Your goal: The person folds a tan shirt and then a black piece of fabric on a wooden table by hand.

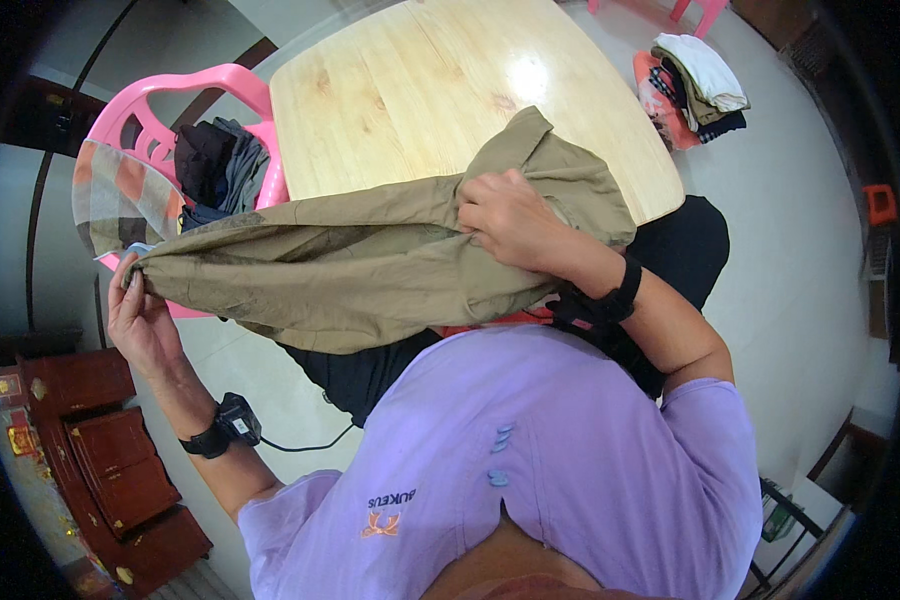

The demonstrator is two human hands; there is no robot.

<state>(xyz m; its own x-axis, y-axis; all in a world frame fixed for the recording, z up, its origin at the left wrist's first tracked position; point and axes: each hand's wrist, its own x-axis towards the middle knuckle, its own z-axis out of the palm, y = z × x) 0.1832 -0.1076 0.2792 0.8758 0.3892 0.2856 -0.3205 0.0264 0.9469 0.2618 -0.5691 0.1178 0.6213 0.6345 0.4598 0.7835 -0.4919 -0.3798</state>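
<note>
A khaki cloth garment, perhaps a pair of trousers, is stretched sideways over my lap and the near edge of the table. At its narrow left end, my left hand pinches the cloth between thumb and fingers. My right hand grips a bunched part of the wider right end, knuckles up. Beyond that hand, a folded-over flap of the cloth lies on the wooden tabletop. Between the two hands the fabric hangs in long creases, with darker patches along it.
On the left, a pink plastic chair holds a pile of dark clothes, with a checked cloth over its side. Folded clothes are stacked beyond the table's right side. A dark red wooden cabinet stands at lower left. A cable runs from my left wrist device.
</note>
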